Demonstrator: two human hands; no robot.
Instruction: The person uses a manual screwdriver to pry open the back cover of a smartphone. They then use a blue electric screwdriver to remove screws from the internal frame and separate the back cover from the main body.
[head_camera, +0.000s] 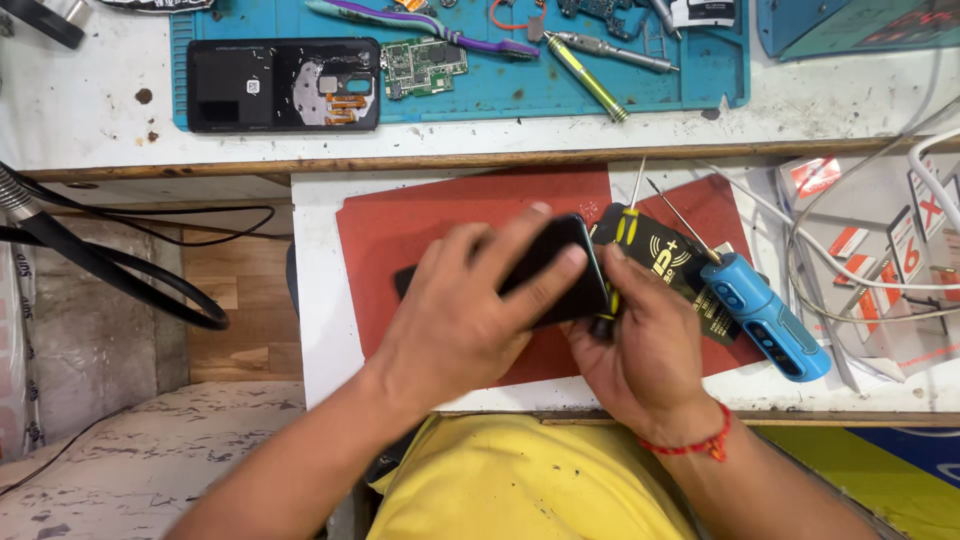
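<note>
White workbench with a raised rear shelf, seen from above; bare wooden floor and black cables off its left edge. On the shelf, toward its left end: a teal work mat bearing an opened black phone back, a green circuit board, a purple tool and a green-handled screwdriver. On the lower surface, starting near its left edge: a red mat. Above the middle of the red mat: left hand, fingers curled over and clamped on a dark phone, held tilted and clear of the mat. Just right of it: right hand, a red thread at its wrist, fingers closed under the phone's right end; whether it also grips the yellow-and-black screwdriver beside it cannot be told. Further right on the red mat: a black printed packet and a blue electric screwdriver, lying diagonally. At the right edge: white and red boxes crossed by white cables. Front edge: yellow garment.
</note>
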